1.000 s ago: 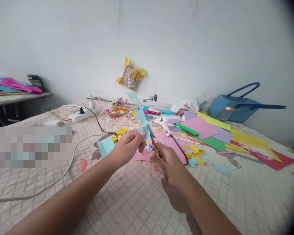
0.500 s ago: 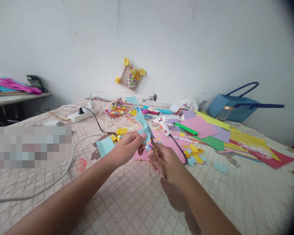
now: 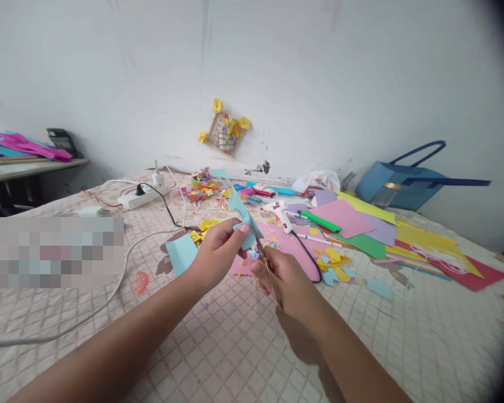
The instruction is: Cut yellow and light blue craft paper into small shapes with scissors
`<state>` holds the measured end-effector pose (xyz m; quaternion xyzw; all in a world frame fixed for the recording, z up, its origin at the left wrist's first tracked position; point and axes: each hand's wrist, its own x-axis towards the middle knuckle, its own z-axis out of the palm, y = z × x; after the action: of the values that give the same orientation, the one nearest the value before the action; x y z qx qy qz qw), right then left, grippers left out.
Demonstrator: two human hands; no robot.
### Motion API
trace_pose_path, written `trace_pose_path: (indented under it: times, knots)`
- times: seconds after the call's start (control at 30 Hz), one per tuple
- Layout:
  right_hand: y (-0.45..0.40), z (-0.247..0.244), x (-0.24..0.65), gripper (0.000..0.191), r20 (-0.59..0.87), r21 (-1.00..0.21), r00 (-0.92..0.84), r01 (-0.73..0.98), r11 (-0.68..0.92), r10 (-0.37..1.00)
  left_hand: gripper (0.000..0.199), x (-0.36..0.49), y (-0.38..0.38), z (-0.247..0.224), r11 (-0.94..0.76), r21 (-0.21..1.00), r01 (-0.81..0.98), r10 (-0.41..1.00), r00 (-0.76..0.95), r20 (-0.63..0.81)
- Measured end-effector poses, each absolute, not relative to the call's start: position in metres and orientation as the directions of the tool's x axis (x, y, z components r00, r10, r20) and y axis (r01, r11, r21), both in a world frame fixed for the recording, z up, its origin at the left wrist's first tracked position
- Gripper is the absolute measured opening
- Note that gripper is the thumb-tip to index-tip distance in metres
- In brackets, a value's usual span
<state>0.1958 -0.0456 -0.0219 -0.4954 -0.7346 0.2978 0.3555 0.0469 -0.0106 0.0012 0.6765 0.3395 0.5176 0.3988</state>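
Between thumb and fingers, my left hand (image 3: 224,249) pinches a light blue piece of paper (image 3: 247,235); a curved strip of it stretches away toward the back of the table. My right hand (image 3: 283,277) is closed round the handles of a pair of scissors (image 3: 264,256), whose blades lie against the right side of that paper. Under and behind the hands is a pink sheet (image 3: 296,252) with small scraps on it. A light blue sheet (image 3: 181,253) lies left of my left hand. Yellow and blue paper scraps (image 3: 335,264) lie to the right of my right hand.
A white glue gun (image 3: 280,214) with a black cord stands beyond my hands. Coloured paper sheets (image 3: 344,215) and a green marker (image 3: 321,221) lie at right, before a blue bag (image 3: 399,184). A power strip (image 3: 140,197) and a white cable (image 3: 124,274) occupy the left.
The blue paper's far strip has dropped and swung slightly left, and the paper has shifted against the scissor blades. Both hands keep their holds, almost in place.
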Motion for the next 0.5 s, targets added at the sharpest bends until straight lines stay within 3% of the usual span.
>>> trace_pose_path:
  times: [0.5]
  knots:
    - [-0.0382, -0.0314, 0.1972, 0.039, 0.196, -0.831, -0.210, 0.484, 0.276, 0.958, 0.022, 0.0448, -0.0068, -0.0018, -0.440, 0.895, -0.078, 0.848, 0.291, 0.443]
